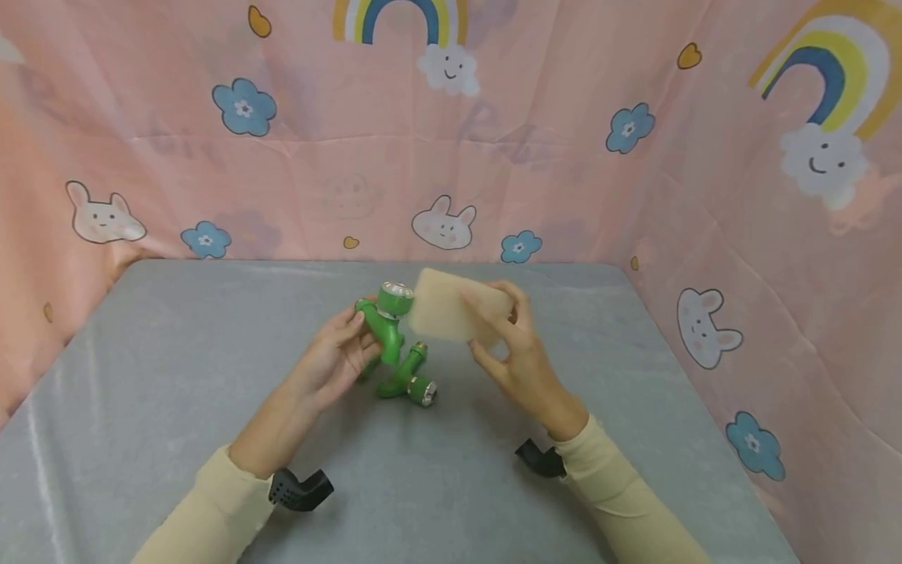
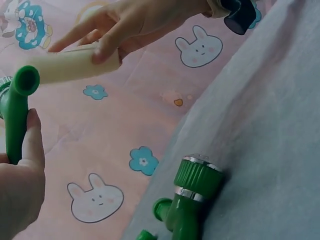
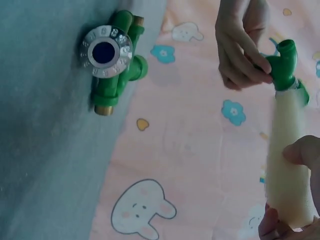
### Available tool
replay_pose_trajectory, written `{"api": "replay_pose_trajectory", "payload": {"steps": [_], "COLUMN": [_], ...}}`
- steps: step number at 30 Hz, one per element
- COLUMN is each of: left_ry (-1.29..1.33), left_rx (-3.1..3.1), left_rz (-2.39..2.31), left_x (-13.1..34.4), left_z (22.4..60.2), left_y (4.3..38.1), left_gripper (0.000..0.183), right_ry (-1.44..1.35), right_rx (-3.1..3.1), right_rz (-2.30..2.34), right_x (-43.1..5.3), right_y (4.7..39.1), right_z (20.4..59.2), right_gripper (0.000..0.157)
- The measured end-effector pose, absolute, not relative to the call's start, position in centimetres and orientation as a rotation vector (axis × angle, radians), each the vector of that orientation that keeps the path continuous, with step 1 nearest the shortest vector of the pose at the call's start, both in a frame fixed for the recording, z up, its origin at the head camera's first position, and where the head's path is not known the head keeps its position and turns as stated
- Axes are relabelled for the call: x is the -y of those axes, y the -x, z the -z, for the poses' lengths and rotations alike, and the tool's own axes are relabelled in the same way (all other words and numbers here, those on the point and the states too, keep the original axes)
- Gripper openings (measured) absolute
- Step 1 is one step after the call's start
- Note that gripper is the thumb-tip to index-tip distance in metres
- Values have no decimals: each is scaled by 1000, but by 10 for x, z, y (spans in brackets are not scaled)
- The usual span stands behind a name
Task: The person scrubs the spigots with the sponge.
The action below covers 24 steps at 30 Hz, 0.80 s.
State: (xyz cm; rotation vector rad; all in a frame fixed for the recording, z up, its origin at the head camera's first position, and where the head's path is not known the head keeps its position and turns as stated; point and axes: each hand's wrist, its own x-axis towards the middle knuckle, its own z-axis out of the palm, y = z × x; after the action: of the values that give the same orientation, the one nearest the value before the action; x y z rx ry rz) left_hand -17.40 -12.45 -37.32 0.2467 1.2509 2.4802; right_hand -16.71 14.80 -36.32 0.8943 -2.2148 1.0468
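My left hand (image 1: 331, 362) grips a green pipe valve (image 1: 384, 329) by its body, its silver-trimmed knob upward. From the other side my right hand (image 1: 521, 348) pinches a cream-coloured sponge (image 1: 445, 309) between thumb and fingers. The sponge's near end meets the valve's knob, partly covering it in the right wrist view. Below the hands, a second green valve (image 1: 405, 380) lies on the table, its ridged knob (image 2: 198, 176) ringed in silver. Another green piece (image 1: 369, 366) is half hidden behind my left fingers.
A grey cloth covers the table (image 1: 451, 486). Pink printed curtains (image 1: 550, 188) hang along the back and sides. Black camera mounts (image 1: 301, 489) stick out from both cream sleeves (image 1: 218, 501).
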Motion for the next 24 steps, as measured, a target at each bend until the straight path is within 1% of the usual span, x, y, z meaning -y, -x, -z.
{"api": "replay_pose_trajectory", "payload": {"steps": [4,8,13,15,19,24], "left_ry": [-251,-338,-517,-537,-473,-332], "left_rx": [-1372,-1503,-1537,-1555,-1579,-1608], "left_rz": [-2468,-2427,-2399,-2389,-2443,-2541], "left_x": [126,125,120,116,109,107], "left_z": [369,369,373,375,377,375], "left_y": [174,173,171,170,168,167], "left_gripper": [22,21,19,19,23,28], "right_ry": [-825,-811,-827,-871,-956,-976], "right_rx": [2261,2333,2438,2457,2465,2464], "right_rz": [-1145,-1379,-1653,-1807,-2141,-2301], "right_x": [-154,-158,-157,-156,-152,-151], "right_y": [170,172,170,168,164,163], "right_z": [361,358,353,352,351,353], "right_gripper": [63,64,54,51,48,51]}}
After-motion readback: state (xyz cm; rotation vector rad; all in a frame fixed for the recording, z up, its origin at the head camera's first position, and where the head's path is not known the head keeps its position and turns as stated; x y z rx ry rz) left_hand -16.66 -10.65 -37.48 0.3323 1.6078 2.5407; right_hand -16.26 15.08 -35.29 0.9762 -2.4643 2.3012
